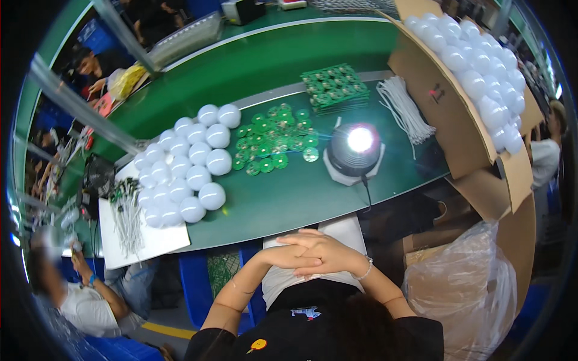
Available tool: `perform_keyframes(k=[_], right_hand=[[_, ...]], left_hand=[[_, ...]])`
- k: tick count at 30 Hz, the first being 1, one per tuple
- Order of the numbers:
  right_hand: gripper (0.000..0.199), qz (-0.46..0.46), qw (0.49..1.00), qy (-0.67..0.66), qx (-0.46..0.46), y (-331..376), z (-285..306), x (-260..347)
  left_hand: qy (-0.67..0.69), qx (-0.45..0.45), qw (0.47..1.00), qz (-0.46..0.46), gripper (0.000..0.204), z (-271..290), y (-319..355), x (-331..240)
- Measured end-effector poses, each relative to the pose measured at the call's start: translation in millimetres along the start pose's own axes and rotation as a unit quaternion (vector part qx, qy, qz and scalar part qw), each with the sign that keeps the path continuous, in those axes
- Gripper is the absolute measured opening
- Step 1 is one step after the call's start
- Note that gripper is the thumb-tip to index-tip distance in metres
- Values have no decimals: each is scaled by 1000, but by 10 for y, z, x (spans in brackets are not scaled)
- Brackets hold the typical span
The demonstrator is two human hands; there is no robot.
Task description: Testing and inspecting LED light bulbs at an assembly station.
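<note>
My left hand (285,256) and my right hand (333,255) are clasped together over my lap, in front of the bench edge. Their fingers are interlaced and closed, with no object seen between them. On the green bench ahead are small round green circuit boards (265,144) in a loose pile. White bulbs (192,210) stand in rows to the left. A lit lamp (356,149) with a dark ribbed body rests on a pale base at the right, its cord hanging over the front edge. Behind it are stacked green circuit board panels (335,88).
A bundle of white wires (404,111) lies beside a large cardboard box (430,102) of white bulbs. Clear plastic wrap (463,283) hangs below it. More wires (127,219) lie on a white board (114,253). A co-worker (90,307) sits at the left; blue crates (195,289) are under the bench.
</note>
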State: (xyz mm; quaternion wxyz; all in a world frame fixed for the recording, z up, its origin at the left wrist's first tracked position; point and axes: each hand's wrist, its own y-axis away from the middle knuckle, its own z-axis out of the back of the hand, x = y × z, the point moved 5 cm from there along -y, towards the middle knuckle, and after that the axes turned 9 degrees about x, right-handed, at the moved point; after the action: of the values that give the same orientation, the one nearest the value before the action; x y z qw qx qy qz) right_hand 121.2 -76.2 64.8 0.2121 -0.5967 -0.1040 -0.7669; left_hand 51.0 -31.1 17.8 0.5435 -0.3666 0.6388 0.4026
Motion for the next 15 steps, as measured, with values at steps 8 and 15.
perform_keyframes(k=[8,15], right_hand=[[15,-59,994,-50,-71,532,-61,-472],[32,39,922,-384,-1,573,-105,-373]], left_hand=[[-425,-295,849,109,35,-109,-215,-175],[-556,-433,697,-132,40,-23,-201,-520]])
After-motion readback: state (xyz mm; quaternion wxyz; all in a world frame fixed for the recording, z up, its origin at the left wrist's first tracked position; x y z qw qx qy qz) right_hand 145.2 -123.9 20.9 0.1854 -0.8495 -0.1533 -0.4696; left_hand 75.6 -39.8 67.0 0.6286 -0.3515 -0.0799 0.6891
